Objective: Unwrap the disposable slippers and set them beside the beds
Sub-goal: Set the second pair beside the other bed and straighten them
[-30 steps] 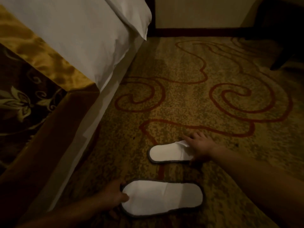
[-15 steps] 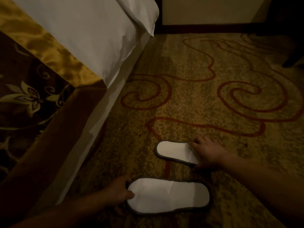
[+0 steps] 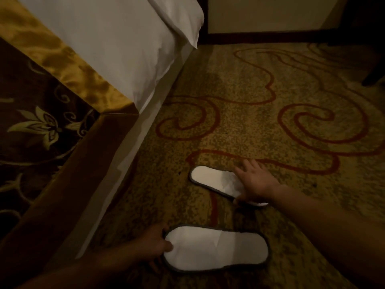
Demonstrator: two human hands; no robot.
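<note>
Flat white slippers, dark-edged, on speckled carpet (image 3: 260,126): left hand (image 3: 153,245) pinching near slipper (image 3: 216,248), right hand (image 3: 255,181) splayed, hiding far slipper (image 3: 210,178) at 3 o'clock.

Swirl-patterned carpet (image 3: 239,122) bearing two white slippers, near (image 3: 216,249) and far (image 3: 212,179), beside the bed (image 3: 108,44).

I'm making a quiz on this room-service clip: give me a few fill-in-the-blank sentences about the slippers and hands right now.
1. Both white slippers lie on the patterned ____.
2. The right hand rests on the ____ slipper, the one farther from the camera.
3. The left hand touches the near slipper at the end closest to the ____.
4. The slippers are ____ each other, not stacked.

Missing words: carpet; far; bed; apart from
</note>
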